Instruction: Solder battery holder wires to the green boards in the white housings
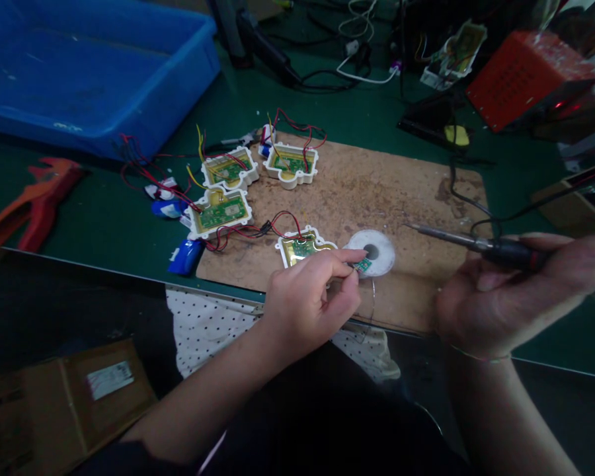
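Note:
My left hand (317, 291) is closed in a pinch on a small green circuit board (363, 265), held over the edge of a white solder spool (384, 254). A thin strand of solder wire (373, 297) runs down from the spool. Just behind the left hand lies a white housing (297, 248) with a green board inside, partly covered by the fingers. My right hand (520, 297) grips a soldering iron (476, 241) by its dark handle. The iron's tip points left, above the wooden board and apart from the small circuit board.
On the wooden board (377, 178) sit several white housings (223, 215) with red, black and yellow wires and blue batteries (184, 256). Orange pliers (44, 198) and a blue bin (104, 125) are at left. A red box (525, 79) and an iron stand (426, 122) are back right.

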`<state>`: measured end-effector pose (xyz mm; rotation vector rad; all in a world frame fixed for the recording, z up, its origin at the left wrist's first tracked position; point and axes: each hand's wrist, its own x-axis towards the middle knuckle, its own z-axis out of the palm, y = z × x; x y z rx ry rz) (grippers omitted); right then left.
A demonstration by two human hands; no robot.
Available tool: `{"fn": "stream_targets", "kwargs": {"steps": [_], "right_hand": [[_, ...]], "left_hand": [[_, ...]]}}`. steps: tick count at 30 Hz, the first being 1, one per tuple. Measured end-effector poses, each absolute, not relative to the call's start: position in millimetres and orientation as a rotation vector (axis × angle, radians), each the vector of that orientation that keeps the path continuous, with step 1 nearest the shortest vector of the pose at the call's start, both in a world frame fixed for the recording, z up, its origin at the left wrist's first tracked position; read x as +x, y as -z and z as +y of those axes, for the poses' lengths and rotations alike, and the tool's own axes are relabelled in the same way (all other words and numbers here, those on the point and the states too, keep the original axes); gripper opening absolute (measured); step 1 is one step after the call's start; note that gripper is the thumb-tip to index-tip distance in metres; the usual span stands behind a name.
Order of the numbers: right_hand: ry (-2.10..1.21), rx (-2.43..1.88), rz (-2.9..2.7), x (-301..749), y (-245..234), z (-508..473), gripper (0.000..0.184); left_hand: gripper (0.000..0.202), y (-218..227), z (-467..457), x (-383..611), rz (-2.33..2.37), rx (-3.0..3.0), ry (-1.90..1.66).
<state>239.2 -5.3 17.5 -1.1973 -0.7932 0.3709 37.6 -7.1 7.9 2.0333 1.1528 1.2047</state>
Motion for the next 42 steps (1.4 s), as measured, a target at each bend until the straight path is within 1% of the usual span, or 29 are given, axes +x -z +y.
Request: {"fn": "stream_targets", "kwargs": {"steps": [2,3,8,14,19,23,26,32,36,42], "right_hand": [[-0.231,-1.126,-0.720,238,-17,-2,0.034],[-0.214,-1.117,-0.699,236,-16,-1,0.032],[-0.257,-1.180,-0.693,231,-13,-2,0.029],[-0.254,-1.197,-0.707,229,-17,-4,0.030],[-0.279,-1.185,-0.724,230,-16,-2,0.029],[-0.290,-1.109,-0.782,230,-14,0,0.034],[-0.273,-1.134,-0.819,229,-14,1,0.036],[-0.273,-1.162,-0.858,225,-17,-2,0.035],[-0.303,-1.170,-0.869,224,-16,-4,0.030],[-0.297,-1.220,-0.852,224,-14,-5,0.027]], "left_hand": [[0.011,-8,-7,37,1.153,2.020,-1.195],[0.010,-8,-7,37,1.153,2.022,-1.188],[0.009,-8,-7,36,1.153,2.047,-1.171],[0.013,-8,-8,37,1.155,2.033,-1.193],[0.009,-7,-8,36,1.150,2.024,-1.150],[0.009,-8,-9,36,1.161,2.018,-1.153],[0.010,-8,-8,36,1.152,2.028,-1.168],[0.012,-6,-9,35,1.141,2.017,-1.177],[0.012,-6,-10,35,1.138,2.012,-1.176],[0.013,-7,-8,36,1.119,2.021,-1.204]]}}
